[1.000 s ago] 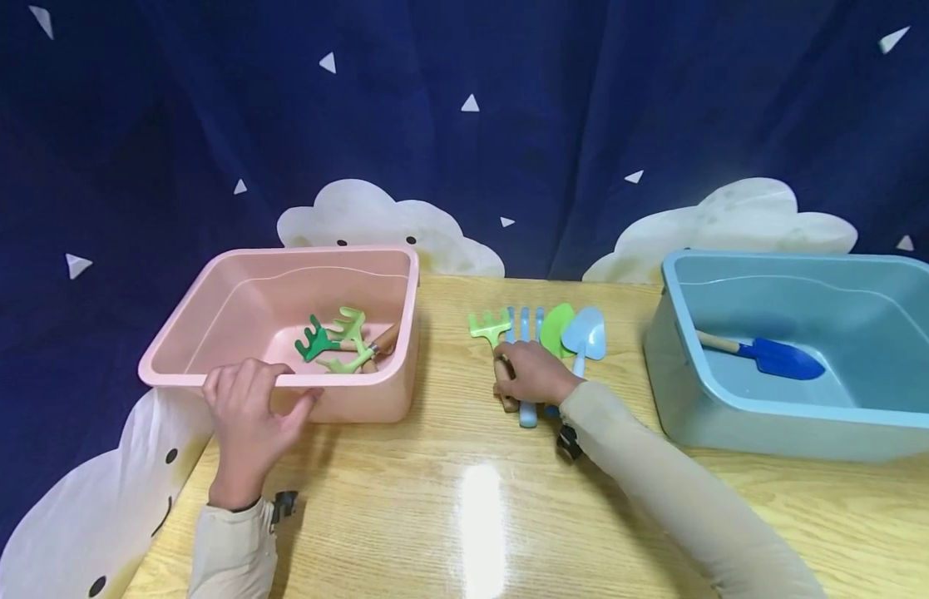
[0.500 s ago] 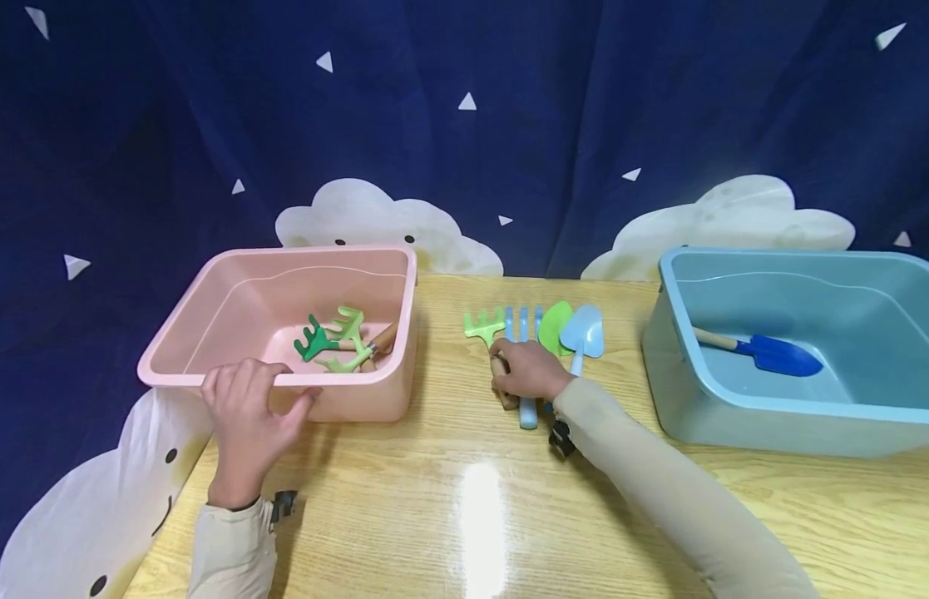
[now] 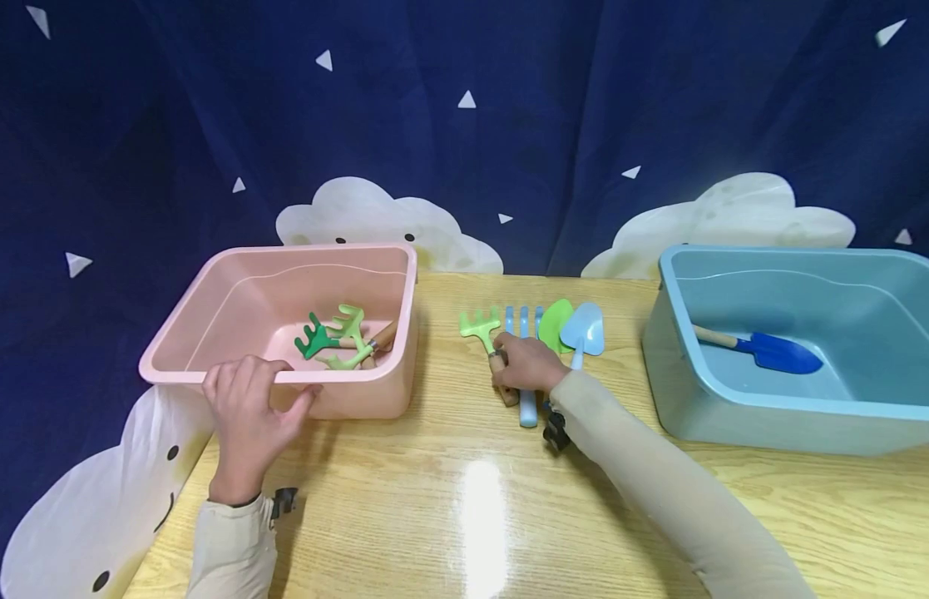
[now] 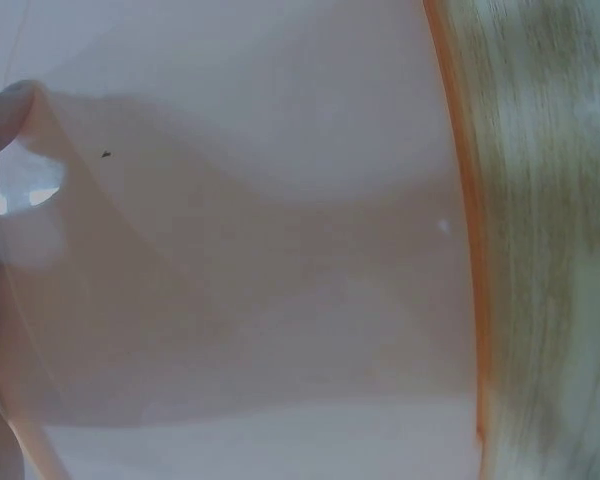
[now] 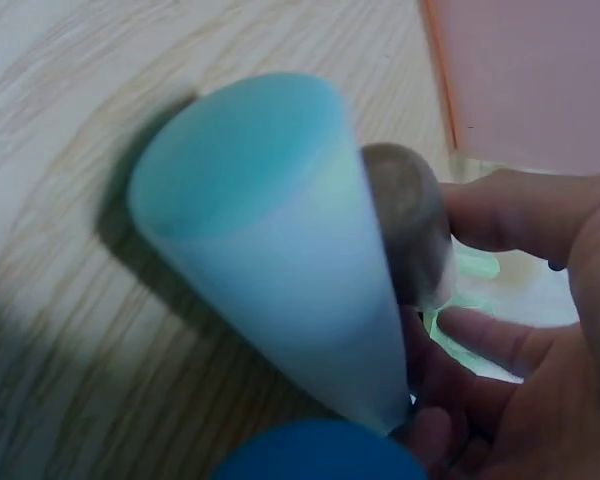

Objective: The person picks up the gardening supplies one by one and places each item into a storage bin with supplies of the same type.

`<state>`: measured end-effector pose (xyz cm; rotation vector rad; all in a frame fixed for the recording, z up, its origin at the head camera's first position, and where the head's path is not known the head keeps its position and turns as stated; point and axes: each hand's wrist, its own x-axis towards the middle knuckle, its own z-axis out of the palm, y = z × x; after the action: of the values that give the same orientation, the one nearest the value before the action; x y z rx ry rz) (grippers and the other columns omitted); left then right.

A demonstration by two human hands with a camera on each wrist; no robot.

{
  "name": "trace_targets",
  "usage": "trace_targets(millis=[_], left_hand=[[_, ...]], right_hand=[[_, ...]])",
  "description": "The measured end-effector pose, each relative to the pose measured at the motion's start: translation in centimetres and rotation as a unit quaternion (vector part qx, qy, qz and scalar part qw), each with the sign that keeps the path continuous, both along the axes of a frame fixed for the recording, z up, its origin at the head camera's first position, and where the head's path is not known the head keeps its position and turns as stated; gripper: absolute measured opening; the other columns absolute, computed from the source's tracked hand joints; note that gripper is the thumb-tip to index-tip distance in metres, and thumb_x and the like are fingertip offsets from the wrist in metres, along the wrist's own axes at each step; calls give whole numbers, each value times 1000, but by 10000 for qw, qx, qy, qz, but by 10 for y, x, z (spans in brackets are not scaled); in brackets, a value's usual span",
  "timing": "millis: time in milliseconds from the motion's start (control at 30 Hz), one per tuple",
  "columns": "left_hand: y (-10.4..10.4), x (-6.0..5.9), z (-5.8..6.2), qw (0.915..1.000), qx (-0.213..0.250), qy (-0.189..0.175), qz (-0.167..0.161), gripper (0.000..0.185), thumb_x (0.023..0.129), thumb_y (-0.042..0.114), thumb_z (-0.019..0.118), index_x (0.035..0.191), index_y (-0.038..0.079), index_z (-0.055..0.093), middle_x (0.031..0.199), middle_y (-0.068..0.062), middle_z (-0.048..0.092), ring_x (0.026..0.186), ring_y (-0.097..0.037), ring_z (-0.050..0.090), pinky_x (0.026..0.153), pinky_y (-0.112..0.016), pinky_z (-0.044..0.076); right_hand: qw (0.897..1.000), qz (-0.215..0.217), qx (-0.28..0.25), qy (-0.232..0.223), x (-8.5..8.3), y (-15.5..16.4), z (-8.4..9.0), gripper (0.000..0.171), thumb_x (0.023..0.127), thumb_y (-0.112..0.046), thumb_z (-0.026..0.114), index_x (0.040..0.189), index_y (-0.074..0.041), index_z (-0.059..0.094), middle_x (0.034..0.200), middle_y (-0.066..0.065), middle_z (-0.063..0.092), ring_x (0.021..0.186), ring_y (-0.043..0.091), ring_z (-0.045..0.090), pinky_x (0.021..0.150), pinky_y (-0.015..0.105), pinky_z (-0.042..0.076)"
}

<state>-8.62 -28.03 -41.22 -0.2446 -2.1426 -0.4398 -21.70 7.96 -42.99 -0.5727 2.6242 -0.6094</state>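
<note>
Wooden handle of the light green toy rake (image 3: 481, 326) mostly hidden under the right hand (image 3: 530, 363), pale blue plastic fork's handle (image 5: 280, 250) blurred at close range, pink plastic tub's wall (image 4: 280, 250) filling the left wrist view, blue plastic tub (image 3: 733, 398) cut off at the right edge

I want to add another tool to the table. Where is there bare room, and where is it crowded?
Bare wood lies along the near table, between the two sleeves, and between the pink bin and light green rake. It is crowded mid-table, where the right hand covers the row of tools, up to the blue bin.
</note>
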Motion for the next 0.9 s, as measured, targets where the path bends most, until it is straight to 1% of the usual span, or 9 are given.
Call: trace_targets(millis=[167, 333, 433, 567, 633, 700, 767, 833, 900], left_hand=[[0, 1, 0, 10000, -15, -19, 24, 47, 73, 42, 69, 90, -1, 63, 76, -15, 54, 82, -38, 45, 92, -57, 24], [-1, 0, -1, 10000, 7, 33, -15, 46, 72, 41, 70, 90, -1, 63, 76, -15, 53, 82, -38, 44, 92, -57, 24], [-1, -1, -1, 10000, -5, 34, -12, 46, 73, 42, 70, 90, -1, 63, 75, -14, 53, 82, -38, 44, 92, -57, 24], [0, -1, -1, 10000, -29, 30, -4, 47, 74, 43, 70, 90, -1, 63, 75, -15, 53, 81, -38, 44, 92, -57, 24], [0, -1, 0, 10000, -38, 38, -1, 47, 74, 42, 70, 90, -1, 63, 75, -15, 53, 81, -38, 44, 92, -57, 24], [0, -1, 0, 10000, -39, 48, -1, 46, 73, 42, 70, 90, -1, 63, 75, -15, 53, 81, -38, 44, 91, -57, 24], [0, -1, 0, 10000, -39, 44, 2, 46, 73, 42, 70, 90, -1, 63, 75, -15, 53, 81, -39, 44, 91, -57, 24], [0, -1, 1, 10000, -42, 19, 15, 46, 73, 42, 70, 90, 0, 63, 75, -15, 53, 81, -38, 44, 91, -57, 24], [1, 0, 1, 10000, -41, -7, 28, 46, 73, 42, 70, 90, 0, 63, 75, -15, 53, 81, -39, 44, 92, -57, 24]], right_hand=[[9990, -336, -123, -261, -1, -1, 2, 67, 87, -26, 64, 146, -6, 40, 126, 19, 65, 102, 31, 66, 90, 43, 51], [9943, -372, -478, -880, -3, 1, 13, 69, 90, -24, 59, 150, -2, 32, 128, 21, 62, 83, 24, 61, 72, 34, 48], [9845, -407, -884, -1462, -3, 3, 16, 66, 92, -20, 59, 150, -3, 33, 123, 19, 59, 72, 19, 52, 65, 32, 44], [9680, -527, -1372, -2032, -3, 8, 15, 59, 94, -18, 58, 148, -6, 40, 112, 15, 54, 67, 16, 45, 66, 32, 42], [9611, -574, -1554, -2212, -4, 11, 14, 58, 94, -18, 58, 148, -8, 41, 119, 17, 53, 71, 16, 47, 67, 31, 43], [9561, -578, -1697, -2317, -4, 14, 12, 58, 94, -17, 58, 149, -9, 41, 135, 17, 47, 78, 15, 51, 70, 29, 44], [9489, -544, -1882, -2472, -5, 17, 11, 58, 94, -16, 59, 149, -10, 41, 128, 19, 52, 77, 16, 51, 70, 29, 45], [9441, -418, -2041, -2555, -5, 20, 10, 57, 93, -13, 59, 148, -9, 42, 109, 14, 58, 73, 15, 51, 69, 29, 45], [9416, -268, -2106, -2615, -6, 23, 10, 55, 93, -11, 58, 146, -10, 45, 84, 5, 55, 65, 14, 47, 65, 29, 42]])
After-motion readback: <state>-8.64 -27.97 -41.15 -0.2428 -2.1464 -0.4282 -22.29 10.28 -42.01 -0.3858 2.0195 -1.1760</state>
